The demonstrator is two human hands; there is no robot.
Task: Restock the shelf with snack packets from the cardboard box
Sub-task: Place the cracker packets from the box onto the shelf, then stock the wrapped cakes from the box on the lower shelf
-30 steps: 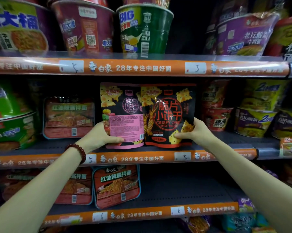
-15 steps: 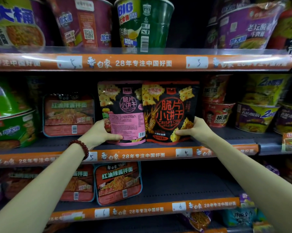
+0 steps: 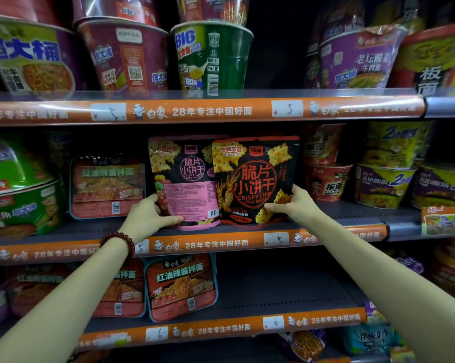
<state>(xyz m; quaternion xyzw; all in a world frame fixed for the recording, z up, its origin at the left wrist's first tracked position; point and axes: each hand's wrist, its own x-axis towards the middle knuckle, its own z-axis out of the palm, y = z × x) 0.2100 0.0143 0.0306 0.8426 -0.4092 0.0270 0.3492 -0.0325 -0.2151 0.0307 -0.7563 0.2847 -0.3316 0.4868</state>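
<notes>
Standing upright on the grey metal middle shelf: a black-and-pink foil snack packet, just at 9 o'clock of a black-and-red foil snack packet that overlaps its edge. Left hand, dark red bead bracelet on the wrist, in a clenched grip on the pink packet's lower corner at 7 o'clock, thumb across the front; right hand pinching the red packet's lower corner at 5 o'clock. At 9 o'clock, a flat red noodle tray; at 3 o'clock, a red noodle cup.
</notes>
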